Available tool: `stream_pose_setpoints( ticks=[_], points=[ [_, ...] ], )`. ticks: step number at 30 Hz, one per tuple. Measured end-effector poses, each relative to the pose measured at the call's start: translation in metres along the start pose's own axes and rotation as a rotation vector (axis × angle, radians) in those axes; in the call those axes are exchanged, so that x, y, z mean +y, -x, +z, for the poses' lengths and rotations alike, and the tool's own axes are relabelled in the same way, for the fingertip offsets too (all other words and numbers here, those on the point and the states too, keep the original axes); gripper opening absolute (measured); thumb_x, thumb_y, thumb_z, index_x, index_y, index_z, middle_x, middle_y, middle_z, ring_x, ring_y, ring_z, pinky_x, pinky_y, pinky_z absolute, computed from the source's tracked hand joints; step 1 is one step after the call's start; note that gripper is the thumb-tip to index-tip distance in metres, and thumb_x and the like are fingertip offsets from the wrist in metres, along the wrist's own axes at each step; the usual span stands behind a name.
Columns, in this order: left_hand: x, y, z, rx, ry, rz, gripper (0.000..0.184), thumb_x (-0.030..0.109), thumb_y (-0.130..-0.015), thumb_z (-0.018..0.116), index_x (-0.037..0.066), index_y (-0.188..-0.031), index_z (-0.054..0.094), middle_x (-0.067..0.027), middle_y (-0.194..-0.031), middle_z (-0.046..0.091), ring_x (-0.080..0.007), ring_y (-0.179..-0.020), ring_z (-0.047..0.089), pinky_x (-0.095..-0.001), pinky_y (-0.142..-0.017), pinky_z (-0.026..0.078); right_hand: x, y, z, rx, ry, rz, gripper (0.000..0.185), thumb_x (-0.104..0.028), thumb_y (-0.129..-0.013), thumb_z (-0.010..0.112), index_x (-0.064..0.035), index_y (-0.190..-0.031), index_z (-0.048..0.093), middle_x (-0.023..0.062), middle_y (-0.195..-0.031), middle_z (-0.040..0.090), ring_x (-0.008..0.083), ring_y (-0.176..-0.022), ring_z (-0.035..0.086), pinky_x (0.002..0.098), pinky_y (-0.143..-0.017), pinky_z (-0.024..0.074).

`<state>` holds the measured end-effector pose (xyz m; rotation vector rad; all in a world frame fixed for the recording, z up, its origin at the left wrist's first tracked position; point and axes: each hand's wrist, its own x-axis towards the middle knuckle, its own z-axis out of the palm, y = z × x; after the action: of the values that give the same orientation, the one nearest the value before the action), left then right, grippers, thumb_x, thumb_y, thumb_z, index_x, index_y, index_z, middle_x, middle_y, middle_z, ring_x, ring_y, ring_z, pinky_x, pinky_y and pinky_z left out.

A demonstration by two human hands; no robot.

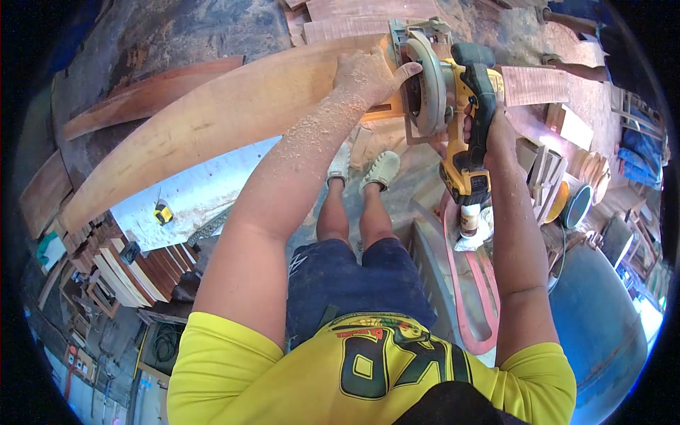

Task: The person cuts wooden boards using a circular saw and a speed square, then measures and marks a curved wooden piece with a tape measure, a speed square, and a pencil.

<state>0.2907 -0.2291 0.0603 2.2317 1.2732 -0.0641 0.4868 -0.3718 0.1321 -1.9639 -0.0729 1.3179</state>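
Circular saw (460, 78) at the right end of a long curved wooden board (212, 113), rear handle (483, 106) in the wrapped fingers of the right hand (501, 134). Near that same end, left hand (365, 74) laid over the board, thumb (409, 71) out toward the saw's round guard (433, 85), fingertips too hidden to tell whether clenched, wood shavings (322, 124) along the forearm (304, 152). On a pale sheet (212, 173), near its left edge, yellow-and-black tape measure (163, 213).
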Motion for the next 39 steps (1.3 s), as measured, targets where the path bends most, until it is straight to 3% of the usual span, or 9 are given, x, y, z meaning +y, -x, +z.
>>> stream_pose_setpoints(
  ticks=[6, 8, 12, 14, 18, 21, 23, 29, 39],
  points=[
    [-0.010, -0.001, -0.010, -0.083, -0.025, 0.069, 0.084, 0.072, -0.085, 0.040, -0.004, -0.119, 0.057, -0.0219, -0.100, 0.066, -0.0335, -0.108, 0.059, -0.0480, -0.094, 0.042, -0.006, 0.003, 0.005, 0.019, -0.003, 0.018, 0.069, -0.061, -0.096, 0.027, -0.0024, -0.089, 0.062, 0.0069, -0.065, 0.059, 0.0161, -0.051, 0.055, 0.0284, -0.049, 0.0464],
    [-0.024, 0.000, -0.002, 0.028, -0.110, 0.256, 0.065, 0.058, -0.084, 0.055, 0.002, -0.116, 0.060, -0.0183, -0.095, 0.067, -0.0307, -0.110, 0.056, -0.0482, -0.099, 0.036, -0.005, 0.003, 0.004, 0.012, -0.010, 0.024, 0.069, -0.061, -0.096, 0.027, -0.0025, -0.089, 0.062, 0.0069, -0.064, 0.059, 0.0162, -0.051, 0.055, 0.0285, -0.049, 0.0466],
    [-0.049, -0.008, 0.015, 0.115, -0.087, 0.329, 0.051, 0.046, -0.080, 0.066, 0.007, -0.113, 0.063, -0.0134, -0.098, 0.066, -0.0276, -0.110, 0.054, -0.0472, -0.102, 0.032, -0.003, -0.002, 0.002, 0.013, -0.041, 0.052, 0.068, -0.060, -0.096, 0.026, -0.0028, -0.089, 0.062, 0.0072, -0.065, 0.060, 0.0167, -0.051, 0.056, 0.0286, -0.050, 0.0474],
    [-0.068, -0.019, 0.029, 0.319, -0.105, 0.570, 0.048, 0.040, -0.077, 0.071, 0.011, -0.114, 0.063, -0.0108, -0.109, 0.064, -0.0276, -0.111, 0.053, -0.0473, -0.103, 0.030, -0.001, -0.003, -0.001, -0.011, -0.042, 0.043, 0.068, -0.060, -0.096, 0.026, -0.0029, -0.089, 0.062, 0.0074, -0.065, 0.060, 0.0168, -0.052, 0.056, 0.0285, -0.050, 0.0477],
    [-0.081, -0.030, 0.045, 0.175, 0.015, 0.562, 0.061, 0.045, -0.074, 0.072, 0.009, -0.121, 0.058, -0.0122, -0.120, 0.058, -0.0282, -0.116, 0.050, -0.0452, -0.106, 0.026, 0.003, -0.007, -0.004, -0.028, -0.018, 0.003, 0.068, -0.060, -0.096, 0.027, -0.0032, -0.090, 0.062, 0.0077, -0.066, 0.061, 0.0170, -0.052, 0.057, 0.0284, -0.051, 0.0483],
    [-0.082, -0.033, 0.034, 0.409, -0.219, 0.304, 0.072, 0.056, -0.073, 0.069, 0.008, -0.124, 0.053, -0.0135, -0.126, 0.053, -0.0288, -0.121, 0.046, -0.0527, -0.106, 0.025, 0.001, -0.006, -0.002, -0.010, -0.032, 0.018, 0.067, -0.060, -0.096, 0.028, -0.0032, -0.090, 0.062, 0.0076, -0.066, 0.061, 0.0170, -0.052, 0.057, 0.0285, -0.051, 0.0488],
    [-0.084, -0.036, 0.030, 0.156, -0.116, 0.168, 0.089, 0.064, -0.064, 0.073, 0.007, -0.128, 0.049, -0.0163, -0.126, 0.053, -0.0333, -0.121, 0.046, -0.0497, -0.105, 0.029, 0.002, -0.009, -0.005, -0.023, -0.057, 0.018, 0.066, -0.060, -0.096, 0.029, -0.0032, -0.090, 0.062, 0.0077, -0.066, 0.061, 0.0170, -0.052, 0.057, 0.0286, -0.051, 0.0489],
    [-0.079, -0.031, 0.022, 0.152, -0.087, 0.140, 0.091, 0.065, -0.063, 0.073, 0.005, -0.127, 0.049, -0.0159, -0.123, 0.055, -0.0321, -0.119, 0.047, -0.0422, -0.104, 0.032, 0.000, -0.009, -0.002, 0.031, -0.044, 0.024, 0.066, -0.061, -0.096, 0.030, -0.0034, -0.092, 0.062, 0.0075, -0.065, 0.060, 0.0173, -0.052, 0.057, 0.0291, -0.050, 0.0490],
    [-0.078, -0.032, 0.021, 0.106, -0.114, 0.135, 0.090, 0.066, -0.065, 0.071, 0.005, -0.128, 0.048, -0.0151, -0.125, 0.054, -0.0290, -0.121, 0.046, -0.0417, -0.104, 0.032, -0.001, -0.004, 0.000, -0.006, -0.034, 0.004, 0.065, -0.061, -0.096, 0.029, -0.0046, -0.091, 0.061, 0.0072, -0.063, 0.059, 0.0176, -0.051, 0.056, 0.0293, -0.049, 0.0474]
  ],
)
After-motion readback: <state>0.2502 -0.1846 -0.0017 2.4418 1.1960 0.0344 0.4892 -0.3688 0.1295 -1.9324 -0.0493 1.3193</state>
